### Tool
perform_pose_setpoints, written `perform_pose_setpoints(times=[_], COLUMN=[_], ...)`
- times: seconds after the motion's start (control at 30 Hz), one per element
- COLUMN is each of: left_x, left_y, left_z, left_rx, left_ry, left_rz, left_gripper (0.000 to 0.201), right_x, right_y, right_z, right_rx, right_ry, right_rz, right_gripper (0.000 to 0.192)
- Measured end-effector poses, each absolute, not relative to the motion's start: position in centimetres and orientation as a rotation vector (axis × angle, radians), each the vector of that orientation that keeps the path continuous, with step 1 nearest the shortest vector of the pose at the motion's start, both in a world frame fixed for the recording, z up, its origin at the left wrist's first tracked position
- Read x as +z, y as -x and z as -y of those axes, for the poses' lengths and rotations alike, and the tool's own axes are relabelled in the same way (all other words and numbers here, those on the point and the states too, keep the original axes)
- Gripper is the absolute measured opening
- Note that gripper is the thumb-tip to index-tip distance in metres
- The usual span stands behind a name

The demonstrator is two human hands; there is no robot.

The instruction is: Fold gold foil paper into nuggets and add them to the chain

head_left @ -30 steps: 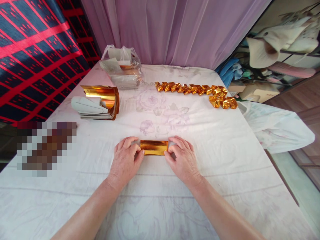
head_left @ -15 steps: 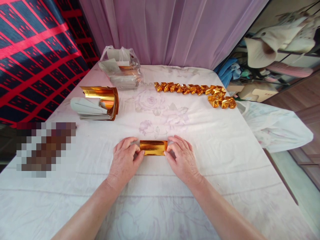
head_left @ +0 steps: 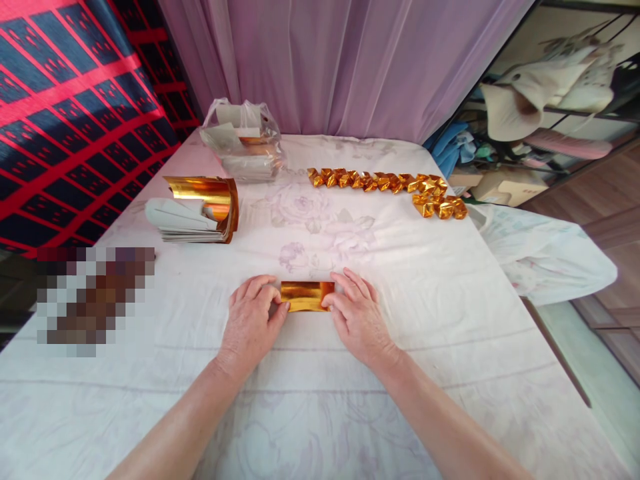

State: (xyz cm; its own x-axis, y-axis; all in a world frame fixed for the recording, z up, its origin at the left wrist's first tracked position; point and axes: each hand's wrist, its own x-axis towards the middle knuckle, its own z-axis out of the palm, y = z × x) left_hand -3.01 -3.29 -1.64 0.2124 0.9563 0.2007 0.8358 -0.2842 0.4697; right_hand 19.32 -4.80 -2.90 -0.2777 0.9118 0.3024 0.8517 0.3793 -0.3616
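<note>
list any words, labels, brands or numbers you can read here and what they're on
None: no readable text shows anywhere.
Folded gold paper between the left hand and right hand: plain foil, no print.
Gold sheet stack, folded gold pieces, plastic bag: no lettering visible.
Pixelated patch: blurred, unreadable.

Your left hand point(head_left: 251, 320) and right hand point(head_left: 356, 316) cover both ends of the gold foil strip point(head_left: 306, 295) — how those ends are folded cannot be told. A pixelated block point(head_left: 95, 295) blurs whatever sits at the table's left edge. The contents of the clear plastic bag point(head_left: 243, 140) show only dimly through its film, and the far gold foil pieces point(head_left: 390, 187) are too small to count — your forearms run off the bottom edge.
</note>
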Motion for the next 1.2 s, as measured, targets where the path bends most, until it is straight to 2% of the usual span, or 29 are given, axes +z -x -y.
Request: perform_pose_setpoints(times=[0.2, 0.33, 0.53, 0.83, 1.2], left_x=[-1.7, -1.7, -1.6, -0.7, -0.7], left_y=[3.1, 3.2, 3.5, 3.0, 3.1], left_z=[3.3, 3.2, 3.6, 4.9, 5.0], left_rx=[0.664, 0.677, 0.750, 0.636, 0.566], left_ry=[-2.258, -2.275, -2.389, -2.721, -2.678], left_rz=[-1.682, -1.658, -1.561, -1.364, -1.407], left_gripper=[0.009, 0.010, 0.013, 0.036, 0.038], right_x=[-2.7, -2.4, -2.5, -2.7, -2.8], right_y=[-18.5, -17.6, -16.5, -16.5, -17.5], right_z=[4.7, 4.7, 4.8, 4.9, 4.7], right_rx=[0.209, 0.206, 0.174, 0.171, 0.268], right_ry=[1.599, 1.647, 1.725, 1.713, 1.709], right_rz=[2.129, 2.072, 1.998, 1.976, 1.997], right_gripper=[0.020, 0.006, 0.013, 0.013, 0.005])
